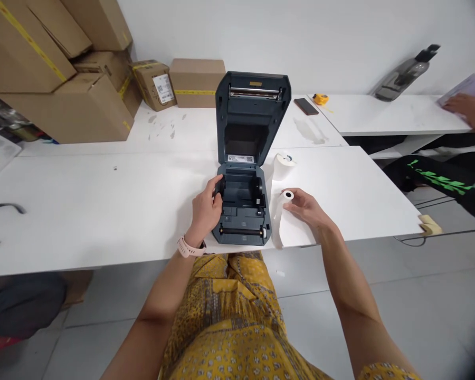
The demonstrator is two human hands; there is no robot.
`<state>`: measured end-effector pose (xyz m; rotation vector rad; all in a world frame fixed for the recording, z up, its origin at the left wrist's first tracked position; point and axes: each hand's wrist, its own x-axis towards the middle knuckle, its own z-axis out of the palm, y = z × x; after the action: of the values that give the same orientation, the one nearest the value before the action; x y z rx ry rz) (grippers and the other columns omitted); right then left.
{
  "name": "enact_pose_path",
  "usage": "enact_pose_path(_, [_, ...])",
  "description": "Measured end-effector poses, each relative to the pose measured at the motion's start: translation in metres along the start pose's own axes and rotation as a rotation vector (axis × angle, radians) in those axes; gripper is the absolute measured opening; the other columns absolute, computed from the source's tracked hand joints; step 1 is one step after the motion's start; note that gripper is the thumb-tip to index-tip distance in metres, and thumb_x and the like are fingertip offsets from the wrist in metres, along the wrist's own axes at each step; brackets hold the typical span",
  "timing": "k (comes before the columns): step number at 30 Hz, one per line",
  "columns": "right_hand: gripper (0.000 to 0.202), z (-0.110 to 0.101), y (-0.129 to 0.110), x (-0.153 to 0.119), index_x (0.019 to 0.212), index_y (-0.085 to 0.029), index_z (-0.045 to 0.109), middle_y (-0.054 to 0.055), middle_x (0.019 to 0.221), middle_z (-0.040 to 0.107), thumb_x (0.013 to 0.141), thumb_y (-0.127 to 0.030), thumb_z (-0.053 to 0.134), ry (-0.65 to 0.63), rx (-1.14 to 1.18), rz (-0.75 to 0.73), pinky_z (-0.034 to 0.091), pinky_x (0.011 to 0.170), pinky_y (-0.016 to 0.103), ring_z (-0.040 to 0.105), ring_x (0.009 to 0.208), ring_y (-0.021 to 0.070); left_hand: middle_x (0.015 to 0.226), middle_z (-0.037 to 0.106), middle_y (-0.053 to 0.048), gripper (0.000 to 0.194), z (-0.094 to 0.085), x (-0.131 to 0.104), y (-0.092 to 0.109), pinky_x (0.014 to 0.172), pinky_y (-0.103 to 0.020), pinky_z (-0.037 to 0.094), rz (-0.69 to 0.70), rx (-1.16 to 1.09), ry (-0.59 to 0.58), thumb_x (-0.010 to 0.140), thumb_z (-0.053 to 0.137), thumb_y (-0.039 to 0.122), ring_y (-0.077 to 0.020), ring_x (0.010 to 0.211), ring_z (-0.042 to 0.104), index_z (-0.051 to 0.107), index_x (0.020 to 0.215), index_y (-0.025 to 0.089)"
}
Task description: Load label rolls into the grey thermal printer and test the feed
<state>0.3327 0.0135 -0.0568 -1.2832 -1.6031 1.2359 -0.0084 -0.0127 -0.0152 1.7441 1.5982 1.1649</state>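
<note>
A dark label printer [243, 211] stands on the white table with its lid [255, 113] raised and its inside bare of any roll. My left hand [207, 208] is at the printer's left side, its thumb and fingers curled on the black holder inside. To the right of the printer, my right hand [305, 207] holds a small white paper roll [287, 197], with the fingers around its right side. A loose strip of paper [277, 224] hangs from that roll onto the table. Behind it stands another white roll [284, 166].
Cardboard boxes [91, 108] are stacked at the back left of the table [83, 211]. A phone [306, 106], a yellow tape measure [320, 98] and a spray bottle [401, 79] lie farther back. Another person's hand [465, 108] is at the far right.
</note>
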Motion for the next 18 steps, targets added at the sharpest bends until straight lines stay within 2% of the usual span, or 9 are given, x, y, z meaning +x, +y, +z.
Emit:
enact_pose_path(2, [0.057,-0.002,-0.002,0.003,0.124,-0.027,0.067,0.008,0.131,0.069,0.077,-0.055,0.083,-0.070,-0.017,0.033,0.055,0.099,0.042,0.066,0.113,0.0246,0.121,0.077,-0.007,0.057,0.000,0.000,0.000,0.114,-0.051,0.052,-0.003,-0.006,-0.003,0.091,0.053,0.016,-0.0281,0.120,0.073,0.055,0.146,0.029])
enact_pose_path(4, [0.060,-0.005,-0.002,0.005,0.128,-0.028,0.066,0.008,0.136,0.068,0.077,-0.056,0.083,-0.072,0.008,0.059,0.056,0.100,0.042,0.066,0.116,0.0252,0.130,0.075,-0.009,0.061,0.000,0.000,0.001,0.114,-0.052,0.051,-0.009,-0.003,-0.010,0.091,0.052,0.015,-0.0292,0.125,0.071,0.050,0.151,0.029])
enact_pose_path(7, [0.056,-0.014,0.001,0.014,0.122,-0.031,0.066,0.008,0.131,0.071,0.077,-0.063,0.080,0.117,0.078,0.038,0.055,0.107,0.044,0.066,0.122,0.0260,0.139,0.072,-0.010,0.064,0.000,-0.001,0.002,0.113,-0.052,0.051,0.001,-0.003,-0.005,0.091,0.052,0.017,-0.0297,0.127,0.070,0.046,0.153,0.029])
enact_pose_path(10, [0.060,-0.026,0.005,0.036,0.124,-0.034,0.063,0.008,0.132,0.070,0.077,-0.069,0.076,0.282,0.125,0.001,0.052,0.114,0.048,0.064,0.131,0.0271,0.141,0.071,-0.009,0.063,0.000,-0.001,0.003,0.109,-0.050,0.054,0.001,-0.003,0.009,0.092,0.053,0.018,-0.0286,0.122,0.072,0.046,0.153,0.031])
enact_pose_path(14, [0.084,-0.035,-0.001,0.078,0.139,-0.035,0.054,0.009,0.150,0.059,0.064,-0.056,0.088,0.271,0.064,-0.008,0.045,0.122,0.049,0.050,0.146,0.0306,0.145,0.068,-0.010,0.063,0.001,-0.001,0.005,0.109,-0.049,0.054,-0.019,-0.010,0.015,0.091,0.051,0.015,-0.0270,0.123,0.072,0.046,0.152,0.029])
enact_pose_path(16, [0.093,-0.032,-0.008,0.096,0.141,-0.032,0.052,0.010,0.151,0.059,0.059,-0.048,0.091,0.232,0.038,0.017,0.044,0.122,0.050,0.051,0.145,0.0316,0.151,0.064,-0.010,0.064,0.002,-0.002,0.007,0.112,-0.049,0.052,-0.019,-0.029,0.023,0.090,0.050,0.012,-0.0269,0.133,0.067,0.046,0.151,0.028])
enact_pose_path(18, [0.093,-0.024,-0.017,0.110,0.137,-0.027,0.053,0.012,0.146,0.063,0.054,-0.041,0.092,0.224,0.012,0.056,0.047,0.120,0.050,0.057,0.138,0.0327,0.155,0.060,-0.010,0.064,0.003,-0.002,0.009,0.114,-0.049,0.052,-0.019,-0.049,0.032,0.089,0.049,0.011,-0.0272,0.141,0.061,0.046,0.151,0.027])
